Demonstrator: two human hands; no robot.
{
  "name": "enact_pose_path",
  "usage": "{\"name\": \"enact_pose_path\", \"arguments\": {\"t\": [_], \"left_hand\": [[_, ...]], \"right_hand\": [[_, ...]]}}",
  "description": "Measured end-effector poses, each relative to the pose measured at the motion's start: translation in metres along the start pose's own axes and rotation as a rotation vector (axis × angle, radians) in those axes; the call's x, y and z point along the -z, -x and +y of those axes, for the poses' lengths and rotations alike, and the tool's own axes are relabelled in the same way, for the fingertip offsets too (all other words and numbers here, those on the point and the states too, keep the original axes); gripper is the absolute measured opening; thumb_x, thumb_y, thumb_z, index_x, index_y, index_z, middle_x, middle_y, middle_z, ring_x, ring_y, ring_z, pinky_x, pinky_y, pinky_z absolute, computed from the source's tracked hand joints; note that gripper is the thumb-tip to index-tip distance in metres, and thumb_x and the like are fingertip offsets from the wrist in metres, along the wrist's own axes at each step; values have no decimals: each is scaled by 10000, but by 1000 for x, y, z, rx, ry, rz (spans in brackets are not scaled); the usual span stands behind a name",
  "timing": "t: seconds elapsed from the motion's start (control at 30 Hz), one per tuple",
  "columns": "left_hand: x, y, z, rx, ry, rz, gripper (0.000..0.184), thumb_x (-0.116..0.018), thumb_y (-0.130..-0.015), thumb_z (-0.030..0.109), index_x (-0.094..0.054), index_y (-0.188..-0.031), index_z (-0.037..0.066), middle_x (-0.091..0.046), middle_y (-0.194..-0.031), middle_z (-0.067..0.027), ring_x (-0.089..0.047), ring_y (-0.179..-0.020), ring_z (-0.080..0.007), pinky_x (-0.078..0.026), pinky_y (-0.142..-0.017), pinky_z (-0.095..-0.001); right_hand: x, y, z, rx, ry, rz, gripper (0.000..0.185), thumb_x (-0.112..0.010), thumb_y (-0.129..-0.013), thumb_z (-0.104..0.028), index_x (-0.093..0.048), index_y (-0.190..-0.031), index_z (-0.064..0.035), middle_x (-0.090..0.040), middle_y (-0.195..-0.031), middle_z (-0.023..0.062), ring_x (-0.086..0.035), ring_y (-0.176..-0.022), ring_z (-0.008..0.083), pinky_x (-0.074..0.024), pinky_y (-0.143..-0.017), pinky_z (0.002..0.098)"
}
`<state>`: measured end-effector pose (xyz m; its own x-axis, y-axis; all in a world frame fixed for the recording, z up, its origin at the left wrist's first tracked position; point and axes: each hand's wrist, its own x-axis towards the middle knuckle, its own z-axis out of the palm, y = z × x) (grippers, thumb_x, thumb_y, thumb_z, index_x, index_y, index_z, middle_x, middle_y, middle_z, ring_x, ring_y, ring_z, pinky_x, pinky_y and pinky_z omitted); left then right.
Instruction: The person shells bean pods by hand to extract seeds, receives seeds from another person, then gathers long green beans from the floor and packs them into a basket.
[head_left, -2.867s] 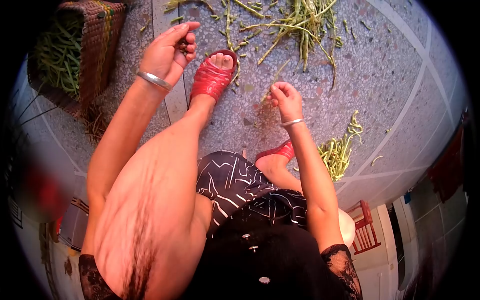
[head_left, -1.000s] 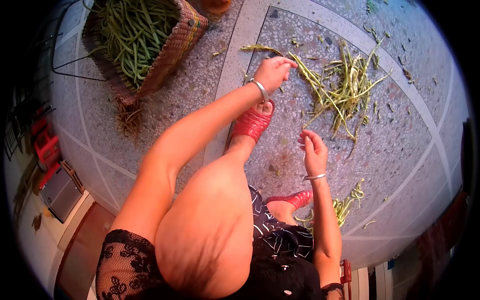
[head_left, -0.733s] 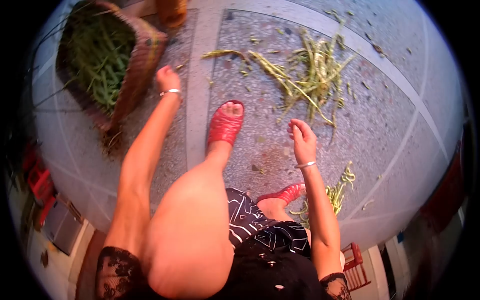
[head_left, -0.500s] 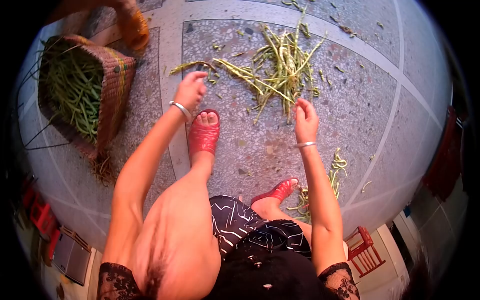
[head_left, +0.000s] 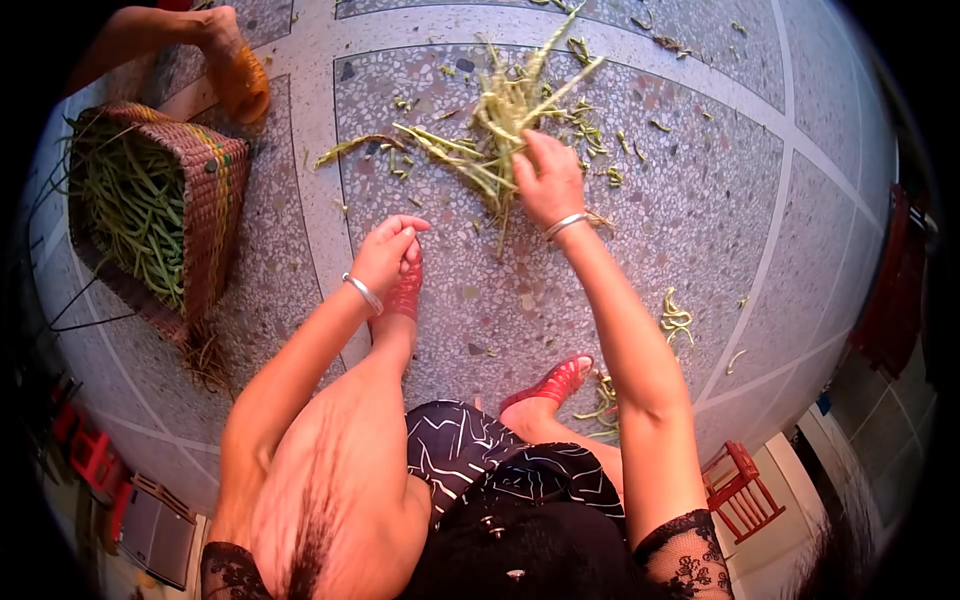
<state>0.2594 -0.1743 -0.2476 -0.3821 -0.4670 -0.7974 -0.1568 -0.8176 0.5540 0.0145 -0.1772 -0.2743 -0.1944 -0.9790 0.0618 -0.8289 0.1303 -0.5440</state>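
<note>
A loose bunch of long green beans [head_left: 500, 115] lies on the speckled floor in front of me. My right hand [head_left: 551, 180] is closed round the near right part of that bunch, its thumb toward me; the beans look smeared by motion. My left hand [head_left: 388, 255] hovers above my red sandal [head_left: 403, 290], apart from the bunch. Its fingers are curled, the index finger straighter, and nothing shows in them. A few beans [head_left: 440, 148] stick out of the pile to the left. A withered piece [head_left: 362, 146] lies farther left.
On the left a woven basket [head_left: 215, 190] lies tipped toward me, full of green beans [head_left: 135, 205]. Another person's foot in an orange slipper [head_left: 240, 85] is behind it. Bean scraps [head_left: 677, 315] are scattered on the floor. A small red chair [head_left: 742, 490] stands at lower right.
My right hand has moved forward and left onto the bunch and closed on it. The bunch has shifted and tilted. My left hand has drawn back toward me.
</note>
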Motion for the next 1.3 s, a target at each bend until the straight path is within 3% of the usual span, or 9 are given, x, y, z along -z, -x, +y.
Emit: {"name": "enact_pose_path", "arguments": {"t": [0.03,0.13,0.3,0.47,0.57,0.8,0.9,1.13,1.3], "left_hand": [[1,1,-4,13,43,-20,179,-414,-881,137,-546,-972,56,-458,-608,44,-390,-505,-23,-312,-439,-156],[-3,4,-6,29,34,-40,172,-425,-878,126,-519,-971,17,-445,-625,30,-386,-520,-37,-319,-464,-159],[0,8,-6,106,234,-69,133,-481,-840,66,-539,-946,11,-524,-711,-15,-490,-601,-77,-427,-565,-184],[-4,22,2,99,313,-178,138,-505,-822,29,-526,-954,-4,-564,-835,-59,-568,-725,-127,-487,-686,-230],[-7,27,0,97,304,-221,143,-490,-840,52,-520,-968,-5,-568,-857,-70,-575,-733,-132,-495,-680,-230],[-11,70,34,131,244,-298,162,-467,-872,116,-526,-955,-9,-576,-822,-77,-577,-702,-132,-503,-634,-230],[-19,100,76,35,186,-329,155,-463,-869,101,-523,-945,-20,-575,-811,-80,-582,-715,-144,-506,-645,-244],[-103,216,166,-173,-120,-534,161,-519,-826,58,-543,-967,-14,-574,-842,-83,-579,-753,-155,-496,-714,-274],[-200,299,143,-304,-352,-489,196,-534,-780,39,-551,-960,-38,-604,-852,-130,-596,-778,-181,-493,-718,-277]], "right_hand": [[0,5,-10,24,-23,-13,334,-571,-735,-202,-528,-1041,-76,-554,-1026,108,-494,-942,286,-395,-812,386],[7,22,-32,35,-83,-13,350,-573,-725,-134,-525,-1061,-49,-537,-1047,123,-481,-967,293,-387,-833,381],[24,58,-52,-3,-162,-28,325,-539,-732,-49,-522,-1053,-4,-510,-1055,165,-468,-969,319,-379,-849,379],[34,101,-68,-98,-263,-62,303,-532,-730,-26,-535,-1032,-14,-510,-1051,162,-471,-975,317,-377,-851,377],[42,118,-78,-156,-279,-49,263,-512,-736,-15,-552,-996,-18,-528,-1020,156,-485,-971,310,-388,-842,365],[81,146,-102,-558,-759,-111,206,-503,-811,-78,-571,-993,-8,-582,-946,83,-561,-834,173,-447,-705,261],[119,149,-118,-740,-1007,-132,203,-478,-861,-135,-567,-1003,-21,-591,-928,30,-566,-810,119,-456,-658,236],[232,160,-173,-822,-1521,35,297,-398,-902,-239,-519,-1022,5,-579,-951,129,-575,-865,211,-477,-754,319],[275,186,-209,-700,-1989,143,418,-277,-910,-377,-460,-1036,-23,-548,-968,123,-519,-933,224,-430,-805,384]]}}
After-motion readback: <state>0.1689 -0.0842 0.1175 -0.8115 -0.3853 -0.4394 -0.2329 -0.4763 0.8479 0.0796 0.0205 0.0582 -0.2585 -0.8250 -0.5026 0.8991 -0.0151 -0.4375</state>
